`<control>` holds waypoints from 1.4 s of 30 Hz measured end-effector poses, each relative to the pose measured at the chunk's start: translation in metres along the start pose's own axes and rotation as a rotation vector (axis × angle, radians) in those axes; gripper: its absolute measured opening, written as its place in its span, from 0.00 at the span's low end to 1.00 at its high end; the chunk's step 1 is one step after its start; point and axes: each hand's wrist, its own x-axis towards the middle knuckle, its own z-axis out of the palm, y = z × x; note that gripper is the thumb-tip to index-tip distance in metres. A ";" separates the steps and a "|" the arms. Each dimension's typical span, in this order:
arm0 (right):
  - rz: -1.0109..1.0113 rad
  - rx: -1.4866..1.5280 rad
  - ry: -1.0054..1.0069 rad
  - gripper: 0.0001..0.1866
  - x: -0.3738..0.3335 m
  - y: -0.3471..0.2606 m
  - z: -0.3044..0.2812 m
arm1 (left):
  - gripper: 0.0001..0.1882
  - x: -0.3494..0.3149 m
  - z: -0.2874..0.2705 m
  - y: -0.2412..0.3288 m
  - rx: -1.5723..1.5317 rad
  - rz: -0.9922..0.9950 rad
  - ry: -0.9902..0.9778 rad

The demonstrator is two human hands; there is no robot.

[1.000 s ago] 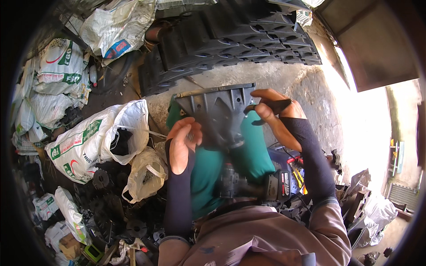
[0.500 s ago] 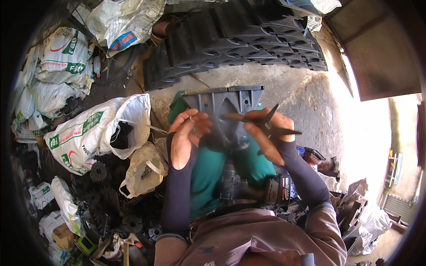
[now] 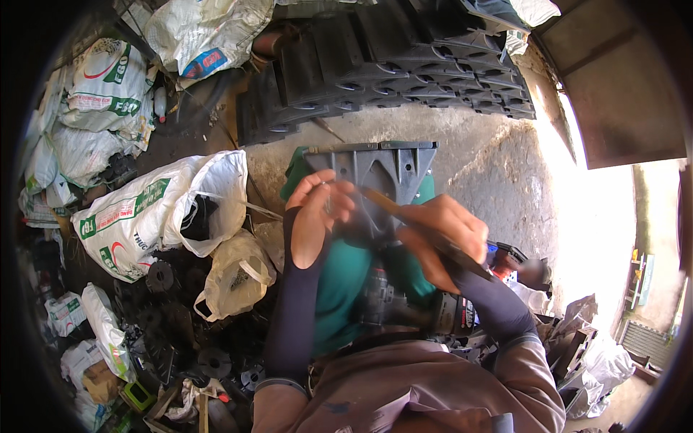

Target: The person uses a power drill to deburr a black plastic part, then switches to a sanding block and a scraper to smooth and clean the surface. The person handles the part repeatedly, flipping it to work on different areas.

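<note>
A dark grey plastic part (image 3: 372,177) with a flat top edge, ribs and holes rests across my lap between my knees. My left hand (image 3: 321,209) is at its left side, palm turned up, fingers loosely curled and apart, a ring on one. Motion blurs the fingertips, and I see nothing held there. My right hand (image 3: 447,231) is closed around a long tool (image 3: 462,254) with an orange-brown front end and a dark pointed back end. That front end reaches over the plastic part toward my left fingers. Blur hides the tool's exact kind.
Stacked black plastic panels (image 3: 390,72) stand ahead. On the left are an open white sack (image 3: 137,216), a beige bag (image 3: 234,281) and dark round parts (image 3: 214,361). A cordless power tool (image 3: 379,296) lies on my lap. More sacks (image 3: 108,86) are heaped far left.
My right hand has turned, swinging the tool's dark end down toward my forearm; its two spread points now appear as one. My left hand has shifted slightly right and up.
</note>
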 end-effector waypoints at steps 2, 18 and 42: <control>0.129 -0.118 -0.158 0.15 -0.001 0.004 0.004 | 0.10 -0.001 -0.001 -0.001 0.001 -0.012 0.002; 0.066 -0.028 -0.072 0.13 -0.006 0.017 0.016 | 0.12 -0.003 -0.003 -0.008 0.102 0.048 -0.046; 0.547 0.429 -0.574 0.13 0.015 0.034 -0.011 | 0.15 -0.026 0.020 0.001 0.468 -0.151 -0.288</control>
